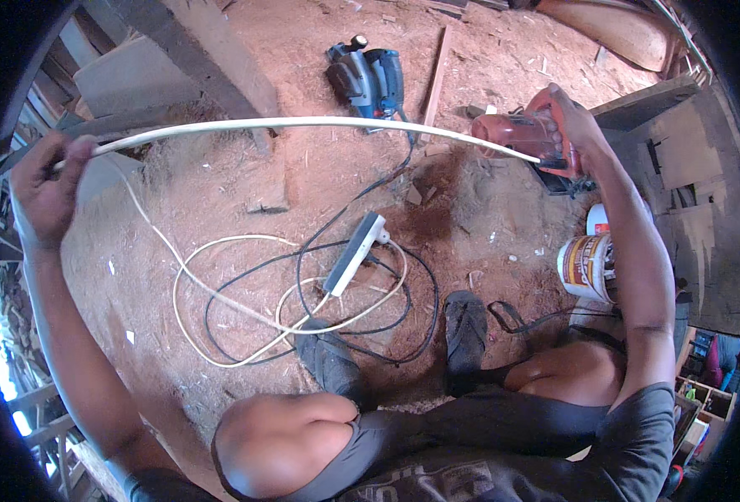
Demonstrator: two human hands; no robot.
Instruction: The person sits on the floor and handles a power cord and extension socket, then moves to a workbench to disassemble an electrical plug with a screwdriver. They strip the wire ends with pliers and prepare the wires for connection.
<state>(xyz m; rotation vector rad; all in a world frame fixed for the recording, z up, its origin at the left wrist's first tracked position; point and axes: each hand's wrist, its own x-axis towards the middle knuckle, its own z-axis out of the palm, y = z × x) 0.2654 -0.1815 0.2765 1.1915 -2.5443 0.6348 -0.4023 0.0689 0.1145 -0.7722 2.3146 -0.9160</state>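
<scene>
My left hand [48,192], raised at the far left, is closed round a white cord [303,122]. This cord arches across the view to a red power tool [508,135] at the upper right. My right hand [581,130] grips the tool at its handle; its exact kind is not clear from here, and part of it is hidden by the hand. Below the arch, a grey and white power strip [355,255] lies on the ground among loops of white cable [177,293] and black cable [211,314].
A blue electric planer [366,79] rests on the sawdust-strewn ground [244,201], beside a thin wooden strip [438,75]. White buckets [583,268] stand under my right forearm, near a wooden box [679,176]. Heavy timber [194,63] slants at upper left.
</scene>
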